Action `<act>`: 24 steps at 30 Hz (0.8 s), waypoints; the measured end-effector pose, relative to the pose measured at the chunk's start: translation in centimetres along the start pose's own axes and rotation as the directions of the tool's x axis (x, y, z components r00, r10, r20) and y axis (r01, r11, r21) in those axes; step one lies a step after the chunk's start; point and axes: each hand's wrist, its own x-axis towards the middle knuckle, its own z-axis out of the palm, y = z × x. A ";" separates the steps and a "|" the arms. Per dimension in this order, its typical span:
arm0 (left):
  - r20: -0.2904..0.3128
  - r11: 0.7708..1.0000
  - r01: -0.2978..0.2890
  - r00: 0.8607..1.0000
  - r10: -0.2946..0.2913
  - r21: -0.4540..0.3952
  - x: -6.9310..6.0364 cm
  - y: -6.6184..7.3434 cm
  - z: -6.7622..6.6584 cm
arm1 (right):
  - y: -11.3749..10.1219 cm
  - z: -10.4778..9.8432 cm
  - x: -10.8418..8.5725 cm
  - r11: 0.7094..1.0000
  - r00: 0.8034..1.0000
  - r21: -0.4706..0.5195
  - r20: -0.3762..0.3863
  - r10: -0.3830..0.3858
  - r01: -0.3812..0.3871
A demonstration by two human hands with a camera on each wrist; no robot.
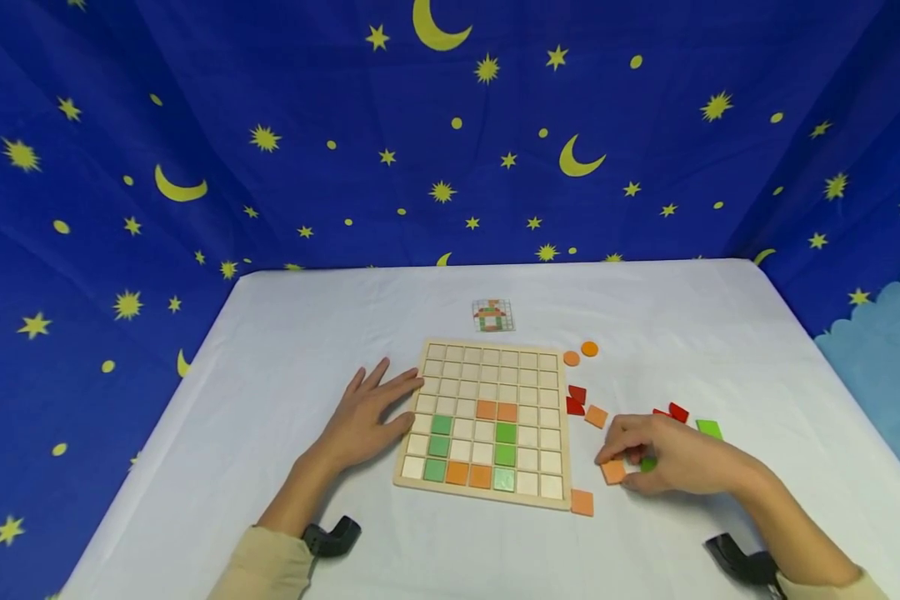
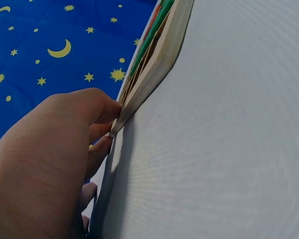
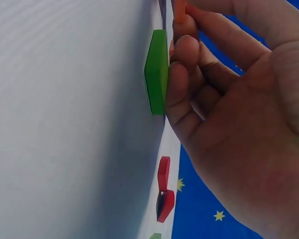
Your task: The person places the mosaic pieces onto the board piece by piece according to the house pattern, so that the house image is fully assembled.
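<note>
A wooden grid board lies on the white table, holding green squares at left, more green squares at right, and orange squares between them and above. My left hand touches the board's left edge with spread fingers; in the left wrist view the fingertips meet the board's side. Right of the board, my right hand pinches an orange square between thumb and fingers. A green piece lies beside the curled fingers in the right wrist view, partly hidden by the hand in the head view.
A small pattern card lies behind the board. Two orange discs, red pieces, and orange squares lie along the board's right side. Farther right are more red pieces and a green piece. A starry blue cloth hangs behind.
</note>
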 end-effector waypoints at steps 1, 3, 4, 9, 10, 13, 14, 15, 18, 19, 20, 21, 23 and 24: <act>0.001 1.000 0.000 1.000 0.000 -0.001 0.0 0.0 0.0 | -0.1 0.0 0.1 1.000 1.000 -0.007 -0.001 0.002 -0.002; 0.002 1.000 0.000 1.000 0.000 0.001 0.0 0.0 0.0 | -0.2 -0.1 0.3 1.000 1.000 -0.030 -0.008 0.002 -0.002; 0.004 1.000 -0.001 1.000 0.001 0.002 0.0 0.0 0.0 | -0.3 -0.1 0.4 0.999 1.000 -0.039 -0.012 0.000 0.000; 0.005 1.000 -0.001 1.000 0.001 0.002 0.1 0.0 0.0 | -0.6 -0.3 1.2 0.999 0.999 -0.036 -0.035 -0.014 0.013; 0.005 1.000 0.000 1.000 0.000 0.001 0.1 0.0 0.0 | -0.6 -0.4 1.4 0.999 0.999 -0.034 -0.045 -0.024 0.022; 0.001 1.000 0.001 1.000 -0.001 -0.003 0.1 0.1 0.0 | -0.7 -0.5 2.2 0.999 0.995 -0.026 -0.083 -0.049 0.047; 0.001 1.000 0.001 1.000 -0.001 -0.004 0.1 0.1 0.0 | -0.8 -0.5 2.4 0.998 0.994 -0.024 -0.096 -0.059 0.057; 0.004 1.000 0.002 1.000 -0.002 -0.004 0.1 0.1 0.0 | -0.8 -0.5 2.7 0.998 0.992 -0.025 -0.107 -0.068 0.065; 0.013 1.000 0.005 1.000 -0.005 -0.002 0.0 0.0 0.1 | -1.1 -0.5 3.5 0.996 0.988 -0.031 -0.129 -0.084 0.081; 0.016 1.000 0.005 1.000 -0.005 -0.003 0.0 0.1 0.1 | -1.1 -0.5 3.7 0.996 0.986 -0.036 -0.137 -0.091 0.086; 0.016 1.000 0.006 1.000 -0.006 -0.005 0.0 0.1 0.1 | -1.2 -0.5 4.0 0.995 0.985 -0.039 -0.145 -0.093 0.088; 0.016 1.000 0.006 1.000 -0.006 -0.004 0.0 0.1 0.1 | -1.3 -0.5 4.2 0.995 0.984 -0.041 -0.152 -0.092 0.086; 0.011 1.000 0.007 1.000 -0.007 -0.005 0.0 0.1 0.0 | -1.5 -0.4 4.8 0.995 0.982 -0.038 -0.163 -0.093 0.088; 0.010 1.000 0.006 1.000 -0.006 -0.005 0.0 0.1 0.0 | -1.7 -0.4 5.1 0.996 0.982 -0.037 -0.167 -0.090 0.085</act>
